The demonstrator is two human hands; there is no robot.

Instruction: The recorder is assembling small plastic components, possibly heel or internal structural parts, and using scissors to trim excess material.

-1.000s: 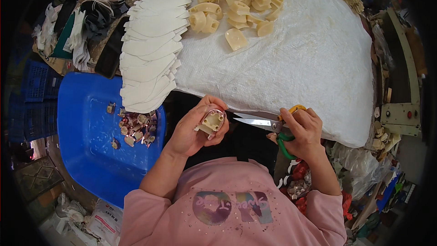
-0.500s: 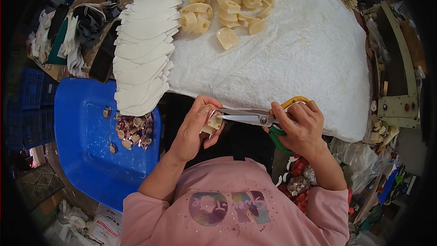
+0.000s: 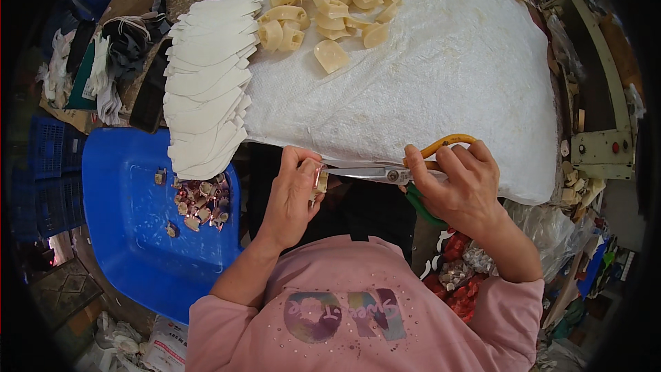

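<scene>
My left hand (image 3: 292, 193) pinches a small cream plastic shoe heel (image 3: 321, 180) with a shiny pink covering on it. Fingers hide much of the heel. In my right hand (image 3: 460, 180) is a pair of scissors (image 3: 394, 175) with one yellow and one green handle loop. Its blades point left and their tips reach the heel's edge; whether they touch the covering cannot be made out. Several bare cream heels (image 3: 332, 57) lie heaped on a white woven sack (image 3: 441, 89) beyond my hands. Left of them is an overlapping row of white cut pieces (image 3: 206, 76).
A blue tub (image 3: 127, 234) at my left holds several pink-covered heels (image 3: 200, 207). Gloves (image 3: 103, 72) and dark cloth lie at the far left. A pale green metal frame (image 3: 606, 151) with buttons stands at the right, near clear plastic bags (image 3: 551, 234).
The heel has turned in my left hand, and the fingers cover more of it. My right hand has shifted slightly with the scissors, whose tips stay at the heel. The whole view has moved a little.
</scene>
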